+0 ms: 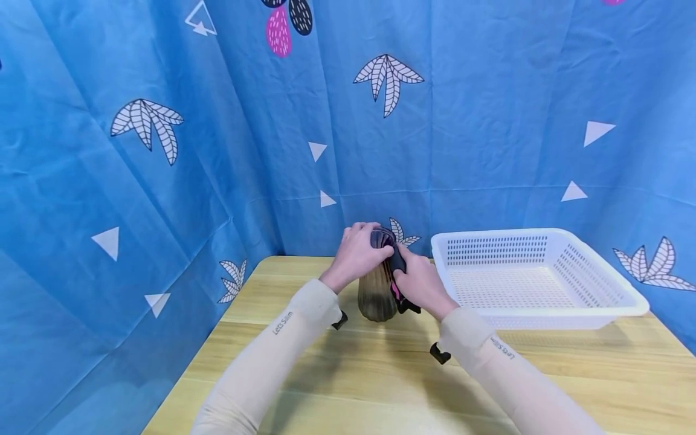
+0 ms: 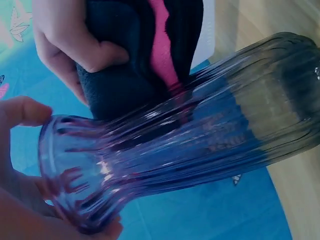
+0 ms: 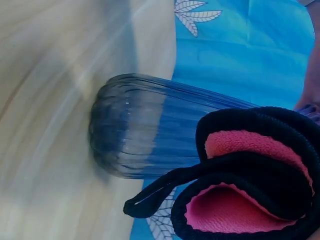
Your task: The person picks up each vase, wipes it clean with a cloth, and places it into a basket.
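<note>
A ribbed smoky glass vase (image 1: 377,297) stands upright on the wooden table (image 1: 380,386), near its far edge. My left hand (image 1: 359,249) grips the vase's flared rim (image 2: 65,170) from the left. My right hand (image 1: 420,283) holds a folded black cloth with pink lining (image 1: 396,266) and presses it against the vase's right side, near the neck. In the left wrist view that hand's fingers (image 2: 95,55) curl round the cloth (image 2: 145,55). The right wrist view shows the cloth (image 3: 250,180) folded over beside the vase's body (image 3: 145,130).
A white perforated plastic basket (image 1: 544,241) sits on the table to the right of the vase, with nothing visible inside it. Blue patterned fabric (image 1: 163,151) hangs close behind and to the left. Small black wrist-strap parts (image 1: 439,353) hang under both forearms.
</note>
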### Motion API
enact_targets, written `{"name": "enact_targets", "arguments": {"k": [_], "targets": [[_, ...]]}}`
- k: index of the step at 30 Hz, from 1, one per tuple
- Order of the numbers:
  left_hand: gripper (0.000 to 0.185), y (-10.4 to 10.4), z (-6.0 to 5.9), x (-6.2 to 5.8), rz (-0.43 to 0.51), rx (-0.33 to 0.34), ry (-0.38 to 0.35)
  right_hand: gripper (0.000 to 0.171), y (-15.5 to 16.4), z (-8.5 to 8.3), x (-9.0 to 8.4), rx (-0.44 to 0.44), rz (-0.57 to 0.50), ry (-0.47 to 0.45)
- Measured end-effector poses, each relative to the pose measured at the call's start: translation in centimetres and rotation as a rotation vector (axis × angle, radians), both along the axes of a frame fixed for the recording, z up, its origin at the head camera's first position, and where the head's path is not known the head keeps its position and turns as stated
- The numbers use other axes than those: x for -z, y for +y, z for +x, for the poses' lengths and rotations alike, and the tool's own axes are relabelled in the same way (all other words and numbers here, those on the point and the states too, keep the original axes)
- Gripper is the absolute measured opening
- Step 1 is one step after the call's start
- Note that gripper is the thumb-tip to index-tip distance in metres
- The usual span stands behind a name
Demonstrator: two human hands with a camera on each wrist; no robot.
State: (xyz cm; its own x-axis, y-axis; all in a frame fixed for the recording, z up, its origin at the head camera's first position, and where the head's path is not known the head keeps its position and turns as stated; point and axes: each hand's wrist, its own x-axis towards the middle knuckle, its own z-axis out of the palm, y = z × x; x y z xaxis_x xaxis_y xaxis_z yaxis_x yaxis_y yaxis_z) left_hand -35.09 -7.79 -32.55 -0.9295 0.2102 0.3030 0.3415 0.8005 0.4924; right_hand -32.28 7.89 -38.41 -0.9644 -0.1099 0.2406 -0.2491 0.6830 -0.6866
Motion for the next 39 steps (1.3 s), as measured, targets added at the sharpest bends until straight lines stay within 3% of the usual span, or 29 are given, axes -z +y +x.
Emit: {"name": "enact_targets", "arguments": {"k": [7, 11, 16, 21, 27, 33, 39], "targets": [[0.065, 0.2, -0.5, 1.1, 0.029, 0.03, 0.049, 0.069, -0.3, 0.0, 2.5, 0.012, 0.113, -0.117], [0.069, 0.3, -0.6, 1.3, 0.074, 0.032, 0.078, 0.067, -0.2, -0.4, 4.1, -0.002, 0.212, -0.133], [0.074, 0.3, -0.6, 1.3, 0.121, -0.012, 0.071, 0.066, -0.1, -0.7, 5.6, -0.028, 0.273, -0.154], [0.087, 0.4, -0.5, 1.4, 0.074, -0.075, 0.071, 0.065, 0.1, -0.7, 6.3, -0.009, 0.291, -0.14], [0.091, 0.4, -0.3, 1.2, 0.011, -0.123, 0.098, 0.065, 0.3, -0.8, 6.2, 0.024, 0.22, -0.163], [0.077, 0.4, -0.3, 0.9, 0.099, -0.036, 0.006, 0.066, 0.5, -0.5, 4.9, 0.031, 0.116, -0.083], [0.066, 0.4, -0.7, 1.2, 0.047, -0.001, 0.062, 0.066, 0.5, 0.2, 1.9, -0.015, 0.029, -0.059]]}}
